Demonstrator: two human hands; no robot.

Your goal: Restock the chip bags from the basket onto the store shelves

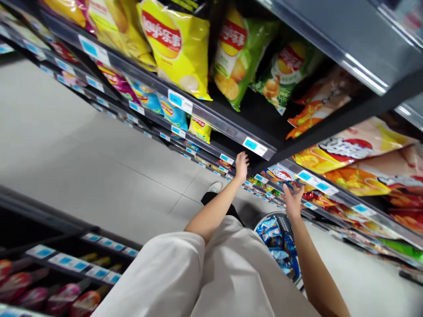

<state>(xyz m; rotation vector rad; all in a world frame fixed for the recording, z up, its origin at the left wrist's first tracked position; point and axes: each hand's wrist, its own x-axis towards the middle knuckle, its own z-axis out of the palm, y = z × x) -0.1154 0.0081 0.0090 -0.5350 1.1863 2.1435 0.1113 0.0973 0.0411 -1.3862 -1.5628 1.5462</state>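
Note:
My left hand point(242, 166) is at the edge of a lower shelf, below a price tag point(255, 146), with its fingers apart and nothing seen in it. My right hand point(293, 198) has its thumb and fingers spread, close to a blue snack bag point(279, 173) on the shelf to the right. Whether the fingertips touch that bag I cannot tell. Down on the floor, beside my legs, stands a basket point(284, 215) with several blue snack packets point(277, 237) in it.
Above my hands, a shelf holds yellow chip bags point(180, 48) and green chip bags point(239, 57). Large orange and white snack bags point(353, 145) lie to the right. Another shelf unit point(62, 259) stands at lower left. Grey tiled floor point(109, 176) lies between the units.

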